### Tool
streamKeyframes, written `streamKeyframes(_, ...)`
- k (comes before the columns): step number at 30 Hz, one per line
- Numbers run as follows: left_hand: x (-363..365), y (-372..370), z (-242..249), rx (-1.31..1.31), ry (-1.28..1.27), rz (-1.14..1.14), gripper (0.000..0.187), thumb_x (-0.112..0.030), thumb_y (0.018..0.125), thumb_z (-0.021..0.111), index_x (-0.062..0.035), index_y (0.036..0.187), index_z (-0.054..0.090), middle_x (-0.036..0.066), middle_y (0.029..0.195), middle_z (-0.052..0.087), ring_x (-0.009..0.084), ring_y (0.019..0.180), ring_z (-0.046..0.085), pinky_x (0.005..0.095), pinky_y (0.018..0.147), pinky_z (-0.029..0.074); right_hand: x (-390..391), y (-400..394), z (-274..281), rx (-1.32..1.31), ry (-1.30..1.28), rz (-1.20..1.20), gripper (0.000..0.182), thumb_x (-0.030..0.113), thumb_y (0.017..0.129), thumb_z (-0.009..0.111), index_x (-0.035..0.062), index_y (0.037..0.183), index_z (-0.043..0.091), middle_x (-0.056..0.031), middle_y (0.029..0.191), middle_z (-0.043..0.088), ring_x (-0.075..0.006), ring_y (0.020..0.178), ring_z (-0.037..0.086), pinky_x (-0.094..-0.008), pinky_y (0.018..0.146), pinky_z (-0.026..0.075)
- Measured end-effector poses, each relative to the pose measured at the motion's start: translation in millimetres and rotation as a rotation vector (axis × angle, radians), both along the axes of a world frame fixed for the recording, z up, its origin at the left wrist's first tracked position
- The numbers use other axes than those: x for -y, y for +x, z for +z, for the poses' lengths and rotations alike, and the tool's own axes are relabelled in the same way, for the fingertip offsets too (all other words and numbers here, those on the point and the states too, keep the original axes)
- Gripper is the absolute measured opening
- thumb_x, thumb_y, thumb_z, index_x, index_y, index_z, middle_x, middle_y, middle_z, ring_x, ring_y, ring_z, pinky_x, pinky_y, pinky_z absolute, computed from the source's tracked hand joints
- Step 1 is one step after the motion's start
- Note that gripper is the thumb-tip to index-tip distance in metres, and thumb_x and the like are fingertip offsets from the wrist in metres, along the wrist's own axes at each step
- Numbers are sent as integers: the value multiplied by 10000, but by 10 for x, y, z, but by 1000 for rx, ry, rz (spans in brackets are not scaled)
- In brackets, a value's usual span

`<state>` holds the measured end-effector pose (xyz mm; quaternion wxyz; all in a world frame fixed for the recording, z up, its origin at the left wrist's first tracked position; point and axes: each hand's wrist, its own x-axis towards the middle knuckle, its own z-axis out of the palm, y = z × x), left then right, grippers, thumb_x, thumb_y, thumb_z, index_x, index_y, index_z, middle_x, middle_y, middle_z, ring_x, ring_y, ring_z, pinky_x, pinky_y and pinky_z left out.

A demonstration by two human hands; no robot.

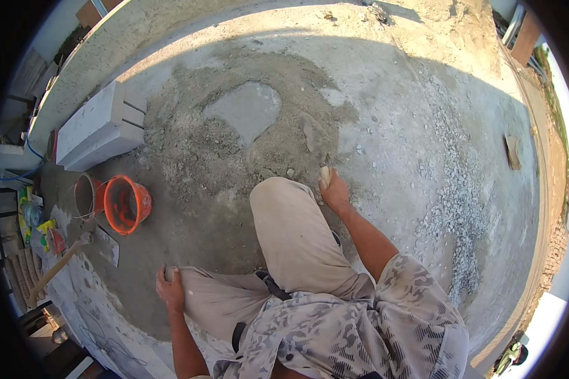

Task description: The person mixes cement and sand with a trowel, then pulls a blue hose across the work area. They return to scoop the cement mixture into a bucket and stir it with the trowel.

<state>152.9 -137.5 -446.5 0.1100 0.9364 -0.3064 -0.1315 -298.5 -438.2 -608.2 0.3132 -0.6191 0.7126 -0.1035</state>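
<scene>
My right hand (335, 191) is closed around the pale handle of a trowel (313, 134). The trowel's grey, dusty blade lies low over the mortar mix (202, 142), at the right side of a grey wet pool (250, 108). Sandy, crumbly mix rings this pool on the ground. My left hand (171, 289) rests on my bent left knee and holds no tool; its fingers are partly curled over the trouser cloth. My right knee (284, 208) rises between the two hands, just left of the trowel handle.
Two orange buckets (128, 203) stand at the left, beside stacked white blocks (101, 126). A wooden-handled tool (60, 264) with a flat metal blade lies nearer. Loose gravel (452, 208) strews the right side. A low wall (126, 38) curves along the upper left.
</scene>
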Motion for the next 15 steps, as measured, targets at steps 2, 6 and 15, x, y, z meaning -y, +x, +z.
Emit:
streamKeyframes(2,-36,18,8,7,-10,-3,517,-290,903,741,-5,1323,640,239,1352,628,420,1274,571,471,1097,430,505,-186,-169,46,-81,-209,515,265,895,715,-31,1269,522,-345,1032,688,-523,998,663,-568,871,525)
streamKeyframes(6,-71,31,-21,17,11,-8,520,-297,901,743,-16,1327,640,235,1349,629,419,1277,570,472,1098,430,1009,-282,-649,3,-43,-209,507,257,876,723,-61,1233,554,-340,1056,689,-505,1022,669,-554,879,533)
streamKeyframes(15,16,-92,79,38,59,13,529,-313,905,736,-24,1336,636,228,1375,616,405,1299,559,464,1114,419,688,547,69,138,-60,32,472,220,870,728,-59,1201,540,-338,1022,695,-523,991,673,-558,879,539)
